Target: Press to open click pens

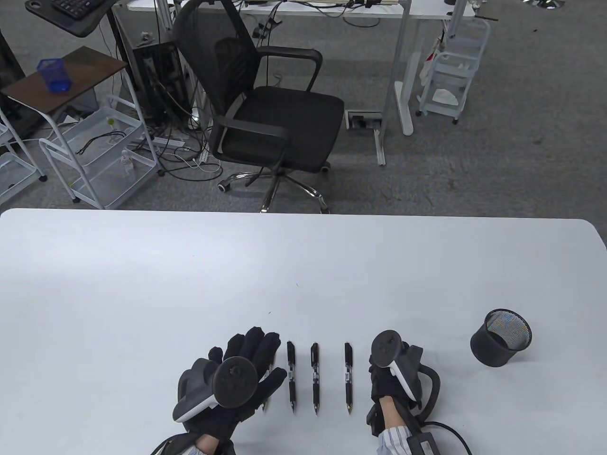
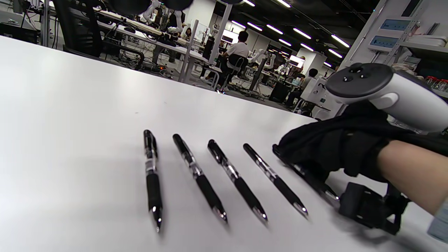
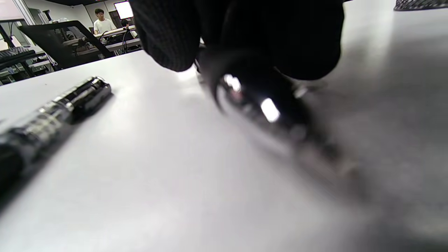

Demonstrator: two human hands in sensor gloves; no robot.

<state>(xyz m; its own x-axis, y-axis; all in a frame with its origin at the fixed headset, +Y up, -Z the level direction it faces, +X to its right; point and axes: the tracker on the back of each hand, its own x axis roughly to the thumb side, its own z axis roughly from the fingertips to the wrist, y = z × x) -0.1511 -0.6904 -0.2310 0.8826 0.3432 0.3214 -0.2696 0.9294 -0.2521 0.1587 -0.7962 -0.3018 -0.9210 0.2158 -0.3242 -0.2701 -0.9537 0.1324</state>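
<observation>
Nearest the person, the right hand (image 1: pixel 393 379) sits low on the bench (image 1: pixel 142 284), fingers curled down over the rightmost click pen (image 2: pixel 315 183). In the left wrist view that pen runs under the glove with only its tip end showing, and the right wrist view shows the fingertips (image 3: pixel 175 42) closing round a blurred barrel. It looks like a pinch on the pen, though the contact itself is hidden.

The left hand (image 1: pixel 237 374) lies beside it with fingers spread and relaxed, hovering over or resting near the leftmost pen (image 1: pixel 268 384) of the row; I cannot tell whether it touches. Between the hands three more pens (image 1: pixel 315 378) lie parallel and apart, tips pointing towards the person and click buttons away.

The step in hand seems to be lifting the right-hand pen to click it. To do that well, the grip should settle on the rubber sleeve near the middle, leaving the thumb free to reach the button at the far end. The pen should rise straight up so the neighbouring pen (image 1: pixel 348 377) is not nudged. A full, firm press is needed, until the point stays out.

Further right stands a black mesh pen cup (image 1: pixel 501 337), tilted, well apart from the row.
</observation>
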